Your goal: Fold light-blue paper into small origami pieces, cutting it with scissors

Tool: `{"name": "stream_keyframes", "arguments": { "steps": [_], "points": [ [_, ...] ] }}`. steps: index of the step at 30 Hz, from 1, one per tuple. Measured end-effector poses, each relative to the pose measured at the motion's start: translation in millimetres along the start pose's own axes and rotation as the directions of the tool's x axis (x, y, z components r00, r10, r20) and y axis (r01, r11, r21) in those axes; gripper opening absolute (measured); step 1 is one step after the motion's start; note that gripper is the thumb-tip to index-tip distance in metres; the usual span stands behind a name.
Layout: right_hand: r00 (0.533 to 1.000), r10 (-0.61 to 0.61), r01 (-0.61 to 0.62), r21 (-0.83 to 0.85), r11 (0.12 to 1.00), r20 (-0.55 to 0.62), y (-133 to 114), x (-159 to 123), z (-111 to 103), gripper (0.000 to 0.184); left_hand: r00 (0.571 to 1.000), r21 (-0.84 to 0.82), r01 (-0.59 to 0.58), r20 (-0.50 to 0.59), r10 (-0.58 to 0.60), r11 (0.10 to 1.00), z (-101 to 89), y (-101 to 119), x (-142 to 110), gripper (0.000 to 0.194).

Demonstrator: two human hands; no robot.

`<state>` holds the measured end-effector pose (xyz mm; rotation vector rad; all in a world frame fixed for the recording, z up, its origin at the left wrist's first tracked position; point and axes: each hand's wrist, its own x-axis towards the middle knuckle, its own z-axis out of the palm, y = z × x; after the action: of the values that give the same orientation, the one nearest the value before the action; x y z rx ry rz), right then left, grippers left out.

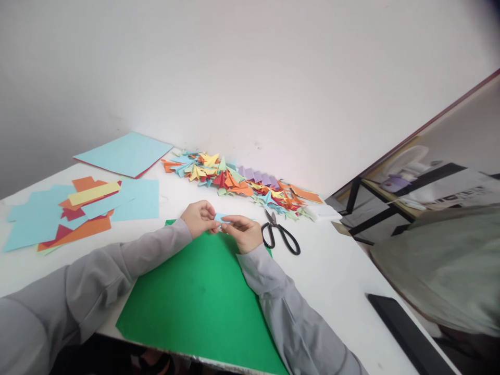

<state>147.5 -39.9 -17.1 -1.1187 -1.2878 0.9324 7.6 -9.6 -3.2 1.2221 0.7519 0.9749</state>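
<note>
My left hand (200, 217) and my right hand (244, 233) meet above the far edge of a green sheet (199, 302) lying on the white table (336, 271). Both pinch a small light blue piece of paper (221, 217) between their fingertips. Both arms are in grey sleeves. Black scissors (280, 234) lie shut on the table just right of my right hand.
A long pile of folded coloured paper shapes (238, 182) runs along the wall. Loose blue, orange, red and yellow sheets (78, 208) lie at the left, a larger blue sheet (124, 153) behind them. A black flat object (406, 328) sits at the right edge.
</note>
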Motion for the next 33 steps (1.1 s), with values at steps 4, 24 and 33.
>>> {"name": "stream_keyframes", "arguments": {
  "steps": [4,24,33],
  "points": [
    [1.0,0.019,-0.019,0.018,1.0,0.01,-2.0,-0.4,-0.4,0.017,0.999,-0.037,0.049,0.025,-0.048,0.998,-2.1,0.1,1.5,0.039],
    [0.997,0.077,-0.075,0.154,0.985,-0.007,10.7,6.6,-8.7,0.021,0.969,-0.174,0.242,0.098,-0.227,0.955,-8.3,5.5,3.5,0.028],
    [0.999,0.018,-0.019,0.05,0.999,0.034,0.0,-0.1,-1.2,0.014,0.994,-0.035,0.099,0.056,-0.097,0.994,-4.4,-3.0,3.0,0.037]
  ]
}}
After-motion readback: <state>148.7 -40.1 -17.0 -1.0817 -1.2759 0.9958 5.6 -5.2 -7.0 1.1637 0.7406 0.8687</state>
